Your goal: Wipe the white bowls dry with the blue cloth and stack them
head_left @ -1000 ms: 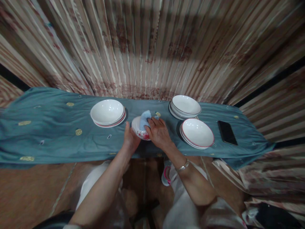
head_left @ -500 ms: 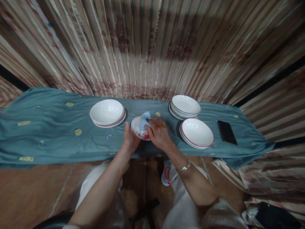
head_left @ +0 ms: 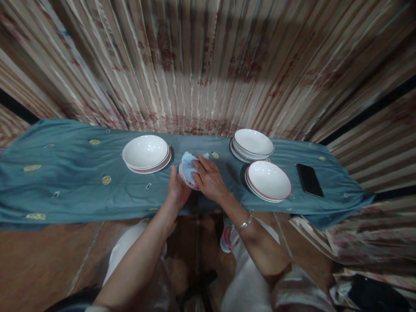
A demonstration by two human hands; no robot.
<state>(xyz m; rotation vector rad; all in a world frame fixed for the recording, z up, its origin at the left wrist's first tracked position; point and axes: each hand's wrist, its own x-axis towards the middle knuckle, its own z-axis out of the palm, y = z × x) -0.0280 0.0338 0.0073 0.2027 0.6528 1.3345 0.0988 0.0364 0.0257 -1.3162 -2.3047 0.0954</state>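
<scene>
My left hand (head_left: 178, 188) grips the left side of a small white bowl (head_left: 182, 176) with red flowers on its outside. The bowl is tilted, and much of it is covered. Pressed against it is a light blue cloth (head_left: 190, 168), which my right hand (head_left: 210, 177) holds with bent fingers. Both hands are near the front edge of the table, between the stacks of dishes.
A stack of white bowls (head_left: 146, 151) stands to the left. On the right are a dark-rimmed white stack (head_left: 253, 143) and a red-rimmed stack (head_left: 269, 180). A black phone (head_left: 309, 179) lies farther right on the green tablecloth (head_left: 74, 173). Pleated curtains (head_left: 201, 65) hang behind.
My right hand has slid a little left across the bowl with the cloth, which now covers more of it. My left hand has stayed in place.
</scene>
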